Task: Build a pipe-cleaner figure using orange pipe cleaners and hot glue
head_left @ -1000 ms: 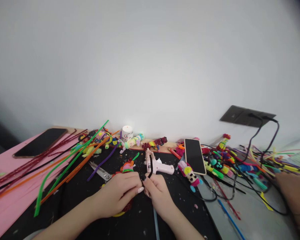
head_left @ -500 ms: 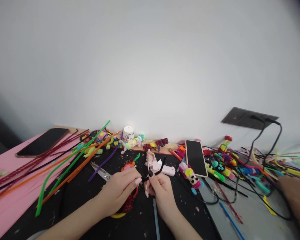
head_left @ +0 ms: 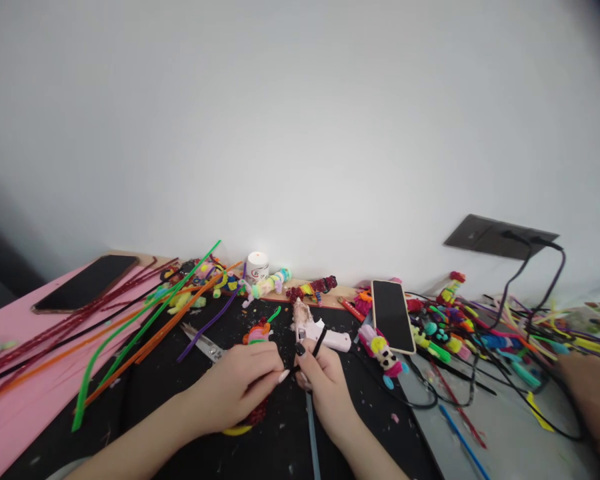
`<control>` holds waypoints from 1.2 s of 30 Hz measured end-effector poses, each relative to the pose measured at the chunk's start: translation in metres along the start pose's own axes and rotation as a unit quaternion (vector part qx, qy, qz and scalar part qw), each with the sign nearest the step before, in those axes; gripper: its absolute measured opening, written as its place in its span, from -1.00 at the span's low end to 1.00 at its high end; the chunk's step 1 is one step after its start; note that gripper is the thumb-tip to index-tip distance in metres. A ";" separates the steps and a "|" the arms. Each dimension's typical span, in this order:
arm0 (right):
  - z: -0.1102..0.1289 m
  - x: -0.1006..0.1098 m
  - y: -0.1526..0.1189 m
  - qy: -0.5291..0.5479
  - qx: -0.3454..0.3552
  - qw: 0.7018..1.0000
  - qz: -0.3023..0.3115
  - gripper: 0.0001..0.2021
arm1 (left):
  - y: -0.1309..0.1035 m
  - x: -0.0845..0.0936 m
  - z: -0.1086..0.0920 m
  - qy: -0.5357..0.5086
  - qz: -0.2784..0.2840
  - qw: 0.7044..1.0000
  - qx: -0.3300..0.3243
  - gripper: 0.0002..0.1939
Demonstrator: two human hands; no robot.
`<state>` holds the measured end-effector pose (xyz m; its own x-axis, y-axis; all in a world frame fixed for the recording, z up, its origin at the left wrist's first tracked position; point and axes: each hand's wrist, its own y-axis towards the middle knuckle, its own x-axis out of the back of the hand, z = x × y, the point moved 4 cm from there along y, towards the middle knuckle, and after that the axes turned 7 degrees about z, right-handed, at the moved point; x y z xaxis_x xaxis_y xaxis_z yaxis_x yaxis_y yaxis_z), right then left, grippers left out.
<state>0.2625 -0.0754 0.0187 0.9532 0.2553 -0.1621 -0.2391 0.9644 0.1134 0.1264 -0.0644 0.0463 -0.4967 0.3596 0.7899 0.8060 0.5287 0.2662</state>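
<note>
A short black pipe cleaner (head_left: 321, 339) runs through the pinched thumb and fingers of my right hand (head_left: 325, 381). Its other end reaches the fingertips of my left hand (head_left: 247, 381), which are closed on it. Under my left hand lies a pipe-cleaner figure (head_left: 257, 333) in red, orange and pink, mostly covered. Just beyond my right hand rests a pale pink glue gun (head_left: 334, 339) with a dirty nozzle end. A clear glue stick (head_left: 312, 433) extends below my right hand. Scissors (head_left: 205, 345) lie to the left of my hands.
Long pipe cleaners (head_left: 145, 333) cross a pink board (head_left: 10, 433) at left, near a dark phone (head_left: 87, 283). A white cup (head_left: 257, 267) stands by the wall. At right are another phone (head_left: 393, 313), a small figure (head_left: 385, 353), cables (head_left: 505, 293) and another person's arm (head_left: 587, 393).
The black pipe cleaner's free end has swung from curved to straighter and more upright. My left hand has shifted slightly down. More of another person's fingers shows at far right.
</note>
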 end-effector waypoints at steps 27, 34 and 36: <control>0.005 -0.005 0.003 -0.032 -0.010 0.999 -0.011 -0.73 | -0.002 0.012 0.014 -0.126 -0.194 0.966 0.113 -0.74; 0.006 0.000 0.002 -0.082 0.019 0.996 -0.037 -0.82 | -0.003 0.012 0.018 -0.167 -0.211 0.954 0.134 -0.73; 0.006 -0.002 0.000 -0.100 0.019 0.994 -0.026 -0.82 | -0.003 0.010 0.020 -0.212 -0.203 0.943 0.159 -0.72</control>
<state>0.2618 -0.0759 0.0251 0.9828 0.1826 0.0286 -0.1849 0.9716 0.1477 0.1123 -0.0467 0.0421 -0.8821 0.3163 0.3490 0.4173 0.8685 0.2674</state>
